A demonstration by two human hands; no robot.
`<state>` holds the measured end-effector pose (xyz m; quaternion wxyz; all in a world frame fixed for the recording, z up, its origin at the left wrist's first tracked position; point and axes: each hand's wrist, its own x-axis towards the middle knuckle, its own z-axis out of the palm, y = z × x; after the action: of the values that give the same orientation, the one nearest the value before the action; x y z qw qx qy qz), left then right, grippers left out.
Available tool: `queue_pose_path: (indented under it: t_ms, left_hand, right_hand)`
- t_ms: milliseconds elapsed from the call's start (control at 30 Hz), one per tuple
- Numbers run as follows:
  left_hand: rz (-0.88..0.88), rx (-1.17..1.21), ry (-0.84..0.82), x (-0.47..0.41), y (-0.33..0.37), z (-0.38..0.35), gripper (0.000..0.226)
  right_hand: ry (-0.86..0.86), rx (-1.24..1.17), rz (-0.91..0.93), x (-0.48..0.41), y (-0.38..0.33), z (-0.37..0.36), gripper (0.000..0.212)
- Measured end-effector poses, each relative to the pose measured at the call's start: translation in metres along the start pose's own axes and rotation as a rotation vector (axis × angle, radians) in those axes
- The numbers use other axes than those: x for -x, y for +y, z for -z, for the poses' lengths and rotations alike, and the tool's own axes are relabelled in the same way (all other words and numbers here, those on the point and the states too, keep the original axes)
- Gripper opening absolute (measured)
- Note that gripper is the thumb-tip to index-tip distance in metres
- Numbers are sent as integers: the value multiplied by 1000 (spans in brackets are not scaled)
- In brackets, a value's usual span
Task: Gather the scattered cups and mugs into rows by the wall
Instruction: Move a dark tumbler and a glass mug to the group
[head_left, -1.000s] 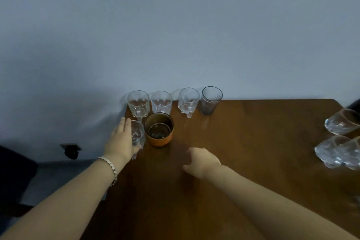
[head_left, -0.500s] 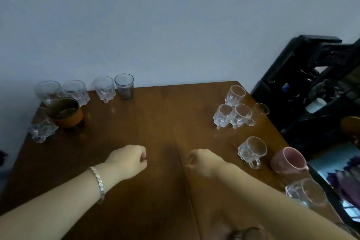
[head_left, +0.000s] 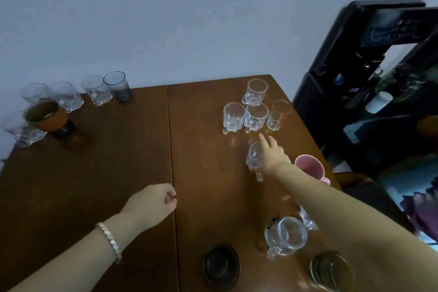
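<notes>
Right now the right hand (head_left: 272, 156) reaches out over a clear glass mug (head_left: 254, 159) on the wooden table (head_left: 118, 173); its fingers (head_left: 264, 141) are spread apart and draped over the mug's rim, though whether they actually grip the glass I cannot tell. The mug's handle pokes out below the wrist. Just beyond the fingertips stands a tight cluster of glassware: two handled mugs (head_left: 233, 115) side by side, a third mug (head_left: 256, 91) behind them nearer the wall, and a plain tumbler (head_left: 277, 114) at the outer side. Just outside the wrist, close to the table's edge, sits a pink mug (head_left: 309, 167).

The left hand (head_left: 151, 204) rests on the table beside the centre seam, fingers curled together into a loose fist holding nothing, a bracelet (head_left: 110, 240) on its wrist. Far beyond its knuckles, along the wall (head_left: 166, 19), a row of clear glasses (head_left: 66, 93) ends in a dark tumbler (head_left: 118, 86); in front of that row stand a brown cup (head_left: 46, 115) and another clear glass (head_left: 22, 131), blurred.

Under the right forearm, near the camera, lie a clear glass mug (head_left: 285, 236), a dark cup (head_left: 220, 266) and a ribbed dark glass (head_left: 331, 270)
</notes>
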<state>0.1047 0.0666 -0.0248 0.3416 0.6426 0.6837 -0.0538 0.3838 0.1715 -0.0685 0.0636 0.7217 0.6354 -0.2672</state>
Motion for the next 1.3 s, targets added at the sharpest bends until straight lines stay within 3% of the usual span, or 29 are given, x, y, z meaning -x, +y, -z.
queue_pose_path:
  t_ms: [167, 300, 400, 533, 667, 800, 933, 1100, 1300]
  left_hand:
    - [62, 15, 39, 11, 6, -7, 29]
    - [58, 98, 53, 16, 16, -18, 31]
    - [-1, 210, -14, 22, 29, -35, 36]
    - [-158, 222, -239, 35, 41, -70, 66]
    - [-262, -81, -363, 40, 43, -104, 97]
    - [-317, -193, -176, 42, 39, -114, 90]
    - [-209, -36, -42, 45, 19, -98, 85]
    - [-2, 177, 157, 47, -45, -40, 89]
    - [118, 182, 335, 24, -148, 59, 87]
  right_hand:
    - [22, -100, -9, -12, 2, -10, 88]
    - [-77, -104, 32, 15, 9, -10, 91]
    - [-58, -168, 64, 48, 17, -4, 87]
    - [41, -237, 139, 89, 28, 8, 87]
    - [87, -246, 164, 115, 29, 15, 89]
    - [87, -255, 168, 128, 18, 11, 88]
    - [36, -246, 187, 130, -8, 0, 89]
    - [-14, -239, 227, 121, -69, -15, 90]
    - [-8, -304, 231, 99, -173, -32, 92]
